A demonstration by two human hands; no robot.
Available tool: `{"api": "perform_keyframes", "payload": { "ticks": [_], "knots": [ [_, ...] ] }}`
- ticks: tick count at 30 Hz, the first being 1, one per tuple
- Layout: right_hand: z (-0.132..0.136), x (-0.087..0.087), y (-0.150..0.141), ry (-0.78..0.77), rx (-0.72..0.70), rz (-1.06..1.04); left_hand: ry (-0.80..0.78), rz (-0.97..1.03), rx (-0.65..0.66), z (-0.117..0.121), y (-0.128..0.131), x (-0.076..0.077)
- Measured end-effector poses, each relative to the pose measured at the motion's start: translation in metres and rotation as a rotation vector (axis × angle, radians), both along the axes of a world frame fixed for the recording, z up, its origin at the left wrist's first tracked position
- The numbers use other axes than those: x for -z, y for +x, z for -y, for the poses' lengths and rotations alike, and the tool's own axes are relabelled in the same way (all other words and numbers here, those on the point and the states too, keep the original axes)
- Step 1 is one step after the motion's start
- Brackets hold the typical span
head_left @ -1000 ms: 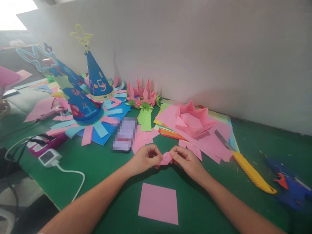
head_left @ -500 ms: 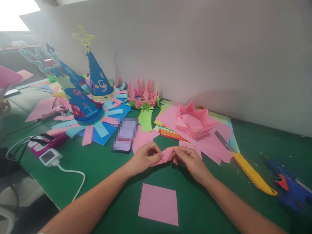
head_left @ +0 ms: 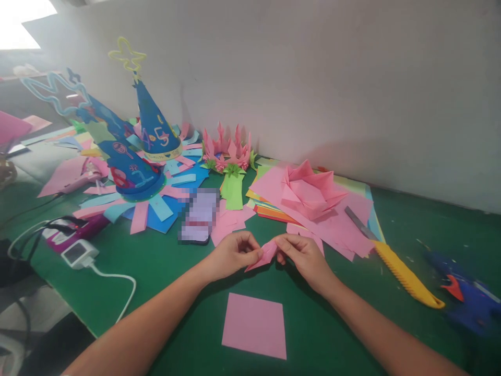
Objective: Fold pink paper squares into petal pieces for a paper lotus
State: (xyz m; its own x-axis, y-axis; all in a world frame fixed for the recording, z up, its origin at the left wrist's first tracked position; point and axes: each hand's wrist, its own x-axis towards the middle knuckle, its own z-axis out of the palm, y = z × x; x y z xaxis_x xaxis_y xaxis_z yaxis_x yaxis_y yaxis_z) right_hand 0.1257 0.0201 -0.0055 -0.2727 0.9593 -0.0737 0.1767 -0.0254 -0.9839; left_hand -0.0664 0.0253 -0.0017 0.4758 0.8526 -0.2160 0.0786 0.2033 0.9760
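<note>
A small folded piece of pink paper (head_left: 267, 254) is pinched between both hands above the green table. My left hand (head_left: 237, 254) grips its left end between thumb and fingers. At its upper right end, my right hand (head_left: 300, 256) closes on it the same way, with some fingertips curled underneath. Nearer to me lies a flat pink paper square (head_left: 254, 326). Just beyond the hands are more pink sheets (head_left: 230, 220) and a phone (head_left: 200, 216) with a blurred screen.
A pink paper flower (head_left: 311, 190) rests on stacked coloured paper. To the right lie a yellow utility knife (head_left: 409, 274), blade out, and a blue glue gun (head_left: 469, 292). At left stand blue cone hats (head_left: 154, 120), a pink paper crown (head_left: 227, 149) and a white charger (head_left: 79, 254) with cable.
The folded pink paper has tilted, and its right end shows less between my fingers. My right hand has shifted slightly left. The camera view has moved a little.
</note>
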Motion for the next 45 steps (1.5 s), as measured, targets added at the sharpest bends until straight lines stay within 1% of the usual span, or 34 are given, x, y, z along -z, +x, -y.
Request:
{"api": "perform_keyframes", "payload": {
  "ticks": [3,7,10,16,18,21,23,25,27,28,29,31,37,40,45],
  "knots": [
    [-0.001,0.001,0.000,-0.020,-0.009,-0.061,0.011,0.037,-0.036,-0.001,0.000,-0.002],
    [-0.002,0.000,-0.001,-0.062,0.030,-0.169,0.025,0.067,-0.039,-0.001,0.000,-0.004],
    [-0.002,0.000,-0.002,-0.066,0.045,-0.162,0.030,0.053,-0.039,-0.001,0.000,-0.003],
    [0.000,0.002,-0.002,0.004,0.021,-0.103,0.030,0.009,0.007,0.000,0.000,-0.003],
    [-0.001,0.002,-0.002,0.000,0.010,-0.111,0.028,0.018,-0.007,0.000,0.000,-0.002],
    [-0.001,0.004,-0.002,-0.009,-0.030,-0.168,0.004,0.057,-0.080,-0.002,0.000,-0.002],
    [0.001,0.005,-0.002,0.030,-0.036,-0.205,-0.017,0.088,-0.140,-0.003,0.000,-0.003],
    [0.004,0.007,-0.003,0.124,-0.019,-0.189,-0.030,0.113,-0.183,-0.003,0.002,-0.005],
    [0.008,0.008,-0.004,0.252,-0.048,-0.079,-0.048,0.131,-0.205,-0.003,0.003,-0.007],
    [0.010,0.008,-0.004,0.303,-0.103,0.009,-0.059,0.139,-0.205,-0.003,0.004,-0.008],
    [0.011,0.007,-0.004,0.336,-0.158,0.090,-0.070,0.148,-0.205,-0.002,0.005,-0.009],
    [0.012,0.007,-0.004,0.392,-0.232,0.177,-0.094,0.171,-0.205,-0.001,0.006,-0.010],
    [0.010,0.009,-0.004,0.434,-0.157,0.224,-0.083,0.171,-0.166,0.001,0.006,-0.005],
    [0.009,0.011,-0.003,0.461,-0.119,0.252,-0.092,0.158,-0.173,0.000,0.006,-0.004],
    [0.007,0.012,-0.003,0.500,-0.079,0.209,-0.121,0.174,-0.162,0.000,0.006,-0.004]
  ]
}}
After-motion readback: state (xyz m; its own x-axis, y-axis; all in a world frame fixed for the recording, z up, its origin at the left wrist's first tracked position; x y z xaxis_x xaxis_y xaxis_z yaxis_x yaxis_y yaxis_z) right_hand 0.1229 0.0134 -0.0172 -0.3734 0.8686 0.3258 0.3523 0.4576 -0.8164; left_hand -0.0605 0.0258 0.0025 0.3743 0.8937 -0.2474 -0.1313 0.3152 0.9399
